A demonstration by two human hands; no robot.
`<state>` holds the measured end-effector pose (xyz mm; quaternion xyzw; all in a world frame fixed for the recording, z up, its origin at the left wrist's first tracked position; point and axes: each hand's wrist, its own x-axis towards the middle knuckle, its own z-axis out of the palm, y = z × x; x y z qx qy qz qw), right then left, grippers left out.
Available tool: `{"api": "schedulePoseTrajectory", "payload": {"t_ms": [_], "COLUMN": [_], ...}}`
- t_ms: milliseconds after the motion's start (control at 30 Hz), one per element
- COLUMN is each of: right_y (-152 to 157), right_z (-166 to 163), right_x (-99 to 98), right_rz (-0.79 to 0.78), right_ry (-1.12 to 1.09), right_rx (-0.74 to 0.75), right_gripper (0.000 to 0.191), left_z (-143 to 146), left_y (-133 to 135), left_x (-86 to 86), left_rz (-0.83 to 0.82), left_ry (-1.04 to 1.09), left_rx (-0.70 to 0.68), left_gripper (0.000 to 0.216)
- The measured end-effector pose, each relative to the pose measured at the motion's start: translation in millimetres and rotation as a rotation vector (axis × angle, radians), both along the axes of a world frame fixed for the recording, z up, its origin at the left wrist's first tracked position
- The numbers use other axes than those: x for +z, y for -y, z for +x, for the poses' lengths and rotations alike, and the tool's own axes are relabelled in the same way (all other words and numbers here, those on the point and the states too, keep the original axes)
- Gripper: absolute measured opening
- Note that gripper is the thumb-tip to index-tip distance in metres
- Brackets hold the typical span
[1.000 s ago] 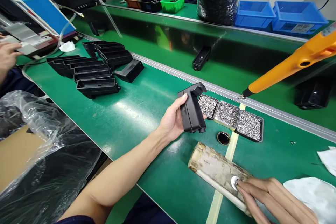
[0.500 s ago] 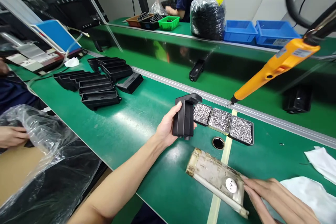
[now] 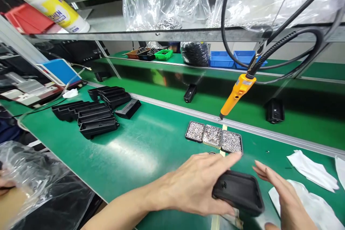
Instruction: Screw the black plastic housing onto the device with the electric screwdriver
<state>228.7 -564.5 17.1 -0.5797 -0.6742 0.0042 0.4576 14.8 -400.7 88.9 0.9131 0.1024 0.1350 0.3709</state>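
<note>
My left hand [image 3: 196, 183] is wrapped around a black plastic housing [image 3: 238, 191], thumb underneath and fingers across its top, holding it flat low over the green bench [image 3: 140, 143], nearer to me than the three small trays of screws [image 3: 214, 136]. My right hand [image 3: 283, 196] sits open just beside the housing's right end, fingers spread and holding nothing, above a white cloth [image 3: 312, 205]. An orange electric screwdriver [image 3: 235, 95] hangs beyond the trays, and a row of black housings [image 3: 91, 115] lies well to the left
</note>
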Motion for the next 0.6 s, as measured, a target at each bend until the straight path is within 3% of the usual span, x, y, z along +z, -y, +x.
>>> {"api": "schedulePoseTrajectory", "payload": {"t_ms": [133, 367, 600], "right_y": [4.4, 13.8, 22.7], "right_z": [-8.1, -10.7, -13.1], "right_x": [-2.6, -20.8, -32.6], "right_rz": [0.012, -0.045, -0.076], "right_ry": [0.044, -0.100, -0.037], "right_rx": [-0.021, -0.029, 0.016], "right_gripper": [0.057, 0.050, 0.046], "left_z": [10.2, -5.1, -5.8], "left_y": [7.7, -6.0, -3.4], "left_x": [-6.3, -29.1, -65.6], "left_rz": [0.145, -0.132, -0.007], "left_ry": [0.055, 0.227, 0.347], "left_rx": [-0.045, -0.017, -0.048], "left_gripper": [0.100, 0.089, 0.077]}}
